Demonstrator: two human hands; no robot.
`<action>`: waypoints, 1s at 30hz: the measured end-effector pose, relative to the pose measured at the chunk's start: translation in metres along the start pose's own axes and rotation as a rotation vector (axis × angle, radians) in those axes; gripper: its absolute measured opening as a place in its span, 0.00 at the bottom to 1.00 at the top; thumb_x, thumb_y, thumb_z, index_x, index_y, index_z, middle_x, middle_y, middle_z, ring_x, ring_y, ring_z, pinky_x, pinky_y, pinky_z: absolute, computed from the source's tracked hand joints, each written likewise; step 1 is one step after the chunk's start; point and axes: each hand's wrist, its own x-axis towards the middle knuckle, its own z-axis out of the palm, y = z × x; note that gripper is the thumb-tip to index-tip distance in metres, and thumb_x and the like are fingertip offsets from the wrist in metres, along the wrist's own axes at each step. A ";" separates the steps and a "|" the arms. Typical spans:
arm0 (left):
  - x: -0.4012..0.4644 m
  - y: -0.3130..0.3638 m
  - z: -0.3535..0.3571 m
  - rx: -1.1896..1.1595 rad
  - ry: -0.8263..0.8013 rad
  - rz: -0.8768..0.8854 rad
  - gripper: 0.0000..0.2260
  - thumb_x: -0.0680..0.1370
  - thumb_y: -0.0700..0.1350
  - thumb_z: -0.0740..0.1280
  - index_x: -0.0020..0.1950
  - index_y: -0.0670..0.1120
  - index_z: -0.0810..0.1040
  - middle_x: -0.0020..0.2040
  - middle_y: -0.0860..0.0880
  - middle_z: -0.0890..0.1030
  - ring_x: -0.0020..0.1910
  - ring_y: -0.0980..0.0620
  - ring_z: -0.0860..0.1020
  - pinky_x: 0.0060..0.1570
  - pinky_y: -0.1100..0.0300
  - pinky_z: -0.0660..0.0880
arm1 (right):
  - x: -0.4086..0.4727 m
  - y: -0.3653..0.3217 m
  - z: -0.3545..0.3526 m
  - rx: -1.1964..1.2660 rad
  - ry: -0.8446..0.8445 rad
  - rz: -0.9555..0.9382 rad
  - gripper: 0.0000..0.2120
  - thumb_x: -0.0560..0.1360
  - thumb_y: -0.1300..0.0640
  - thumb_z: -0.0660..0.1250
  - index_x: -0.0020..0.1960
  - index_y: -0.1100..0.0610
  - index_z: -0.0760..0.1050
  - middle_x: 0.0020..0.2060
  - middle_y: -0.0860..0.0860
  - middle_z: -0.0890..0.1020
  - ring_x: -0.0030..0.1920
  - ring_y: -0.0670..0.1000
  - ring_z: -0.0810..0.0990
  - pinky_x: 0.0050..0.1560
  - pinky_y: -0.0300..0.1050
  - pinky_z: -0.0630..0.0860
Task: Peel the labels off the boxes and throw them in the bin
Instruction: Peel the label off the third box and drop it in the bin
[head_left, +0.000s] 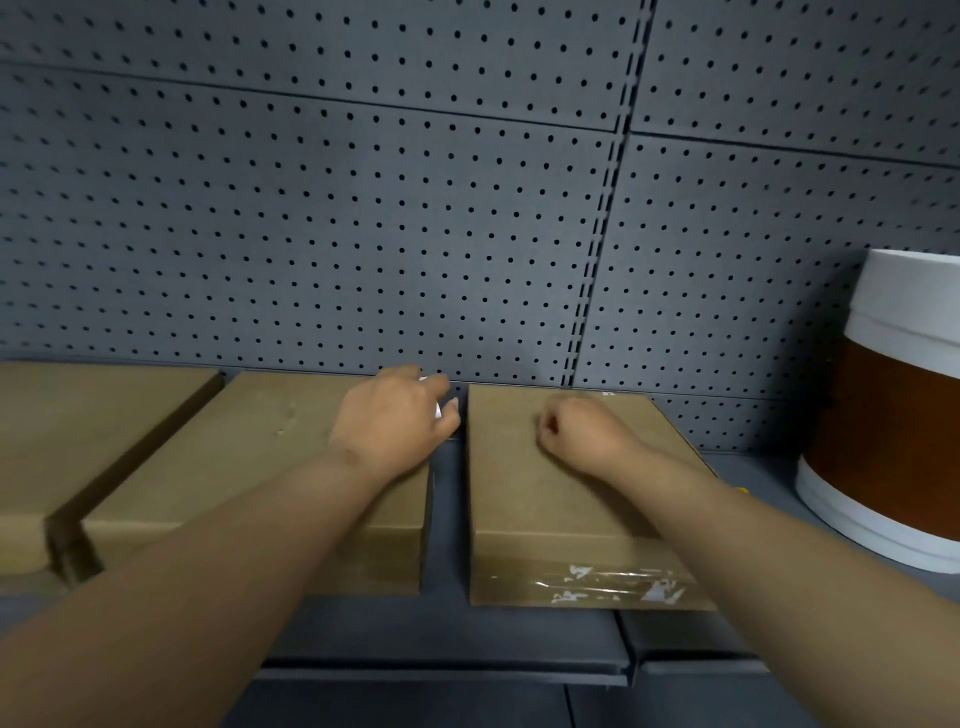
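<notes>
While the left hand (395, 415) clutches a white label scrap (438, 409) over the middle brown cardboard box (270, 457), we'd bin it; right hand (576, 434), fisted empty, rests on the right brown cardboard box (545, 509).

Leaving a narrow open channel of bare shelf (447, 613) between middle box (291, 467) and right box (561, 499), partly taken up at its far end by left hand (395, 421). Closing off the back entirely: pegboard wall (363, 234). Crowding the left: two boxes almost touching, left box (78, 441) beside the middle one. Standing well right, white and brown bucket (893, 415), keeping free shelf between itself and the right box.
</notes>
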 end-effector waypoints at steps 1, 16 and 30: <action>0.000 -0.001 0.001 0.004 -0.001 0.003 0.13 0.78 0.53 0.56 0.48 0.47 0.75 0.41 0.48 0.74 0.43 0.47 0.75 0.35 0.59 0.67 | 0.007 0.007 0.000 -0.016 0.017 0.112 0.12 0.76 0.60 0.57 0.36 0.61 0.73 0.41 0.59 0.76 0.44 0.56 0.74 0.44 0.43 0.70; 0.003 -0.008 0.002 -0.007 -0.018 -0.011 0.13 0.78 0.54 0.55 0.48 0.48 0.74 0.40 0.49 0.72 0.44 0.46 0.76 0.40 0.57 0.74 | 0.024 -0.037 0.015 -0.018 -0.037 0.018 0.09 0.75 0.62 0.58 0.47 0.62 0.78 0.48 0.59 0.80 0.50 0.58 0.78 0.48 0.43 0.73; -0.006 -0.005 -0.007 -0.030 -0.032 -0.022 0.11 0.78 0.52 0.55 0.49 0.48 0.74 0.43 0.47 0.76 0.45 0.45 0.75 0.42 0.56 0.75 | -0.050 -0.042 0.004 0.108 -0.110 -0.441 0.03 0.73 0.56 0.62 0.42 0.51 0.73 0.44 0.48 0.74 0.45 0.49 0.74 0.50 0.43 0.73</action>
